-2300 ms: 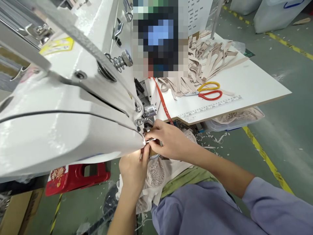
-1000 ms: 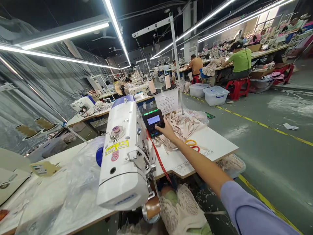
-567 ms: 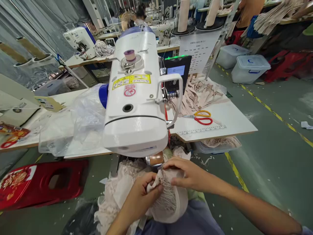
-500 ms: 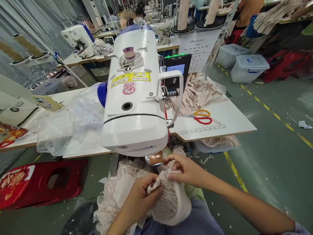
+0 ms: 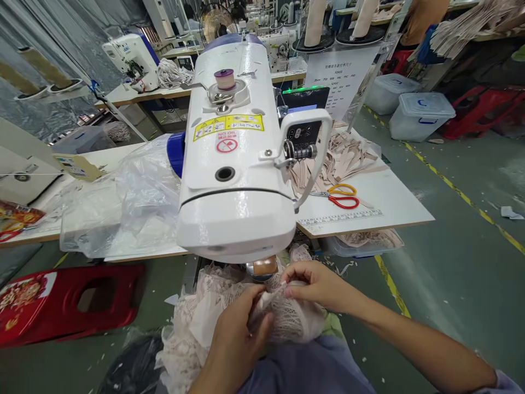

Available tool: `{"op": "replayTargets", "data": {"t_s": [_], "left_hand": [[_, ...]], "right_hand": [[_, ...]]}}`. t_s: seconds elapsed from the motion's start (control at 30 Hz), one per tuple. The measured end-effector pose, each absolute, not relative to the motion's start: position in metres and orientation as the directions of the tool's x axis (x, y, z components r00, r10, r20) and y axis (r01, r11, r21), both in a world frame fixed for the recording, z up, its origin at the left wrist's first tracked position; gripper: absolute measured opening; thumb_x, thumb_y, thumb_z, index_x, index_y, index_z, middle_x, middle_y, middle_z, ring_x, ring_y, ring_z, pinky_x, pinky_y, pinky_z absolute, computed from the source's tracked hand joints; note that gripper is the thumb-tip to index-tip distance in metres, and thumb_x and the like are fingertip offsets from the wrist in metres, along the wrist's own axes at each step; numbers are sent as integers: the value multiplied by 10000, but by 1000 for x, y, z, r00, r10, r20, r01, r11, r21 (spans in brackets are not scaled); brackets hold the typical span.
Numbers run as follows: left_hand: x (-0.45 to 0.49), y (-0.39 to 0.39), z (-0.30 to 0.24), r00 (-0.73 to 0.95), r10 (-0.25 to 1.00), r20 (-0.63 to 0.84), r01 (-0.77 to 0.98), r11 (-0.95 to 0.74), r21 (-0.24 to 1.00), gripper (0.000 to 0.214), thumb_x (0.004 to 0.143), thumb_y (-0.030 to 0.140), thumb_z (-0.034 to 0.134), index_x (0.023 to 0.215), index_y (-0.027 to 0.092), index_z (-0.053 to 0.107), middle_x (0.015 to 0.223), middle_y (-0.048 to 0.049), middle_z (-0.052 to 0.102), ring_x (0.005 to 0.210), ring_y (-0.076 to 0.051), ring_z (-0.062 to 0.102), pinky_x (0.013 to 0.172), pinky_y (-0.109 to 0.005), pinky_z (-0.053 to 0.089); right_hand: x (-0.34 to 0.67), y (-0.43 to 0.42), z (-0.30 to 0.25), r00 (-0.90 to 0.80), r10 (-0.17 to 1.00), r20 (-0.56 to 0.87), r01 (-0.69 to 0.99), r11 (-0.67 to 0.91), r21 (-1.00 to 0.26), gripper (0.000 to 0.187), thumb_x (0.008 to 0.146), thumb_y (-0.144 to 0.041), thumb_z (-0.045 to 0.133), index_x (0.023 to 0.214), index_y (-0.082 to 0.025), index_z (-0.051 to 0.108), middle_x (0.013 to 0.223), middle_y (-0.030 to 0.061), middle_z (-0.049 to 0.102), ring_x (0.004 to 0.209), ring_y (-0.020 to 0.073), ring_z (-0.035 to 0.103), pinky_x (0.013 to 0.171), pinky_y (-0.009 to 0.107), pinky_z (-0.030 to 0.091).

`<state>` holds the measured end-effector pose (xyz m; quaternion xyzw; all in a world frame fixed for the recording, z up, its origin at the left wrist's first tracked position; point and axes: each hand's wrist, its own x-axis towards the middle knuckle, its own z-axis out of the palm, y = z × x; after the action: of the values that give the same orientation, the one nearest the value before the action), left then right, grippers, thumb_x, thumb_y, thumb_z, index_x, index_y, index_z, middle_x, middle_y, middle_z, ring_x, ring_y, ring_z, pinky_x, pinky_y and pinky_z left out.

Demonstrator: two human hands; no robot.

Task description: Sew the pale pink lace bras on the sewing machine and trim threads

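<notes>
A pale pink lace bra [image 5: 293,323] lies bunched over my lap, just below the head of a white sewing machine [image 5: 235,224]. My left hand [image 5: 235,334] is closed on its gathered edge, thumb and fingers curled round the cloth. My right hand [image 5: 314,284] pinches the same edge a little further right, with thumb and forefinger close together. Between the hands a short stretch of edge runs taut. More lace pieces [image 5: 194,323] are heaped left of my left hand. The metal end of the machine's arm [image 5: 264,268] shows right above the held lace; the needle is hidden.
On the table's right side lie scissors [image 5: 340,196], a ruler [image 5: 340,219] and pale fabric strips [image 5: 348,153]. Clear plastic bags [image 5: 139,191] cover the left side. A red stool [image 5: 74,301] stands low at left, beside a black bag [image 5: 133,364].
The lace bra has been drawn up and bunched; its rounded lower part no longer hangs spread out. My right hand has shifted slightly right. The view has tilted a little.
</notes>
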<state>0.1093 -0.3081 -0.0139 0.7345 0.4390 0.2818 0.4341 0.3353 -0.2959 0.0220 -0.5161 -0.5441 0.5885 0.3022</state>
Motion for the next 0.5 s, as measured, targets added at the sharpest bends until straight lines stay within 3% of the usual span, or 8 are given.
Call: {"op": "replayTargets", "data": {"t_s": [0.1, 0.17, 0.23, 0.33, 0.5], "left_hand": [[112, -308, -10, 486, 872, 67, 366, -272, 890, 440, 884, 411, 607, 1274, 211, 571, 1197, -106, 700, 1009, -224, 683, 783, -284, 547], [115, -307, -6, 511, 858, 59, 323, -255, 911, 332, 901, 420, 582, 1155, 215, 641, 1051, -80, 736, 863, -198, 688, 675, -255, 527], [118, -305, -1, 489, 871, 56, 294, -224, 929, 246, 915, 404, 553, 901, 203, 693, 802, -42, 717, 678, -160, 634, 577, -229, 470], [119, -297, 4, 367, 928, 68, 273, -178, 945, 297, 896, 400, 560, 707, 193, 659, 608, -5, 620, 541, -132, 530, 503, -219, 403], [124, -269, 2, 69, 990, 126, 289, -141, 947, 207, 810, 396, 629, 785, 200, 689, 721, -16, 705, 681, -186, 644, 616, -253, 502]], "right_hand": [[330, -299, 31, -309, 927, -212, 289, -121, -950, 96, 738, -256, 696, 800, -186, 720, 811, 11, 689, 777, 156, 608, 714, 254, 432], [326, -300, 37, -349, 923, -162, 313, -48, -948, 83, 744, -234, 691, 795, -190, 739, 810, 12, 713, 775, 153, 627, 723, 244, 440], [323, -299, 41, -374, 920, -115, 317, 10, -948, 100, 763, -255, 687, 807, -189, 748, 811, 17, 729, 765, 148, 636, 714, 233, 443], [321, -291, 44, -357, 931, -76, 366, 65, -928, 169, 801, -334, 667, 789, -184, 745, 752, 16, 724, 686, 136, 616, 635, 223, 425], [323, -265, 39, -230, 973, -14, 597, 130, -792, 372, 836, -471, 634, 590, -191, 639, 541, -5, 575, 560, 135, 505, 550, 251, 372]]}}
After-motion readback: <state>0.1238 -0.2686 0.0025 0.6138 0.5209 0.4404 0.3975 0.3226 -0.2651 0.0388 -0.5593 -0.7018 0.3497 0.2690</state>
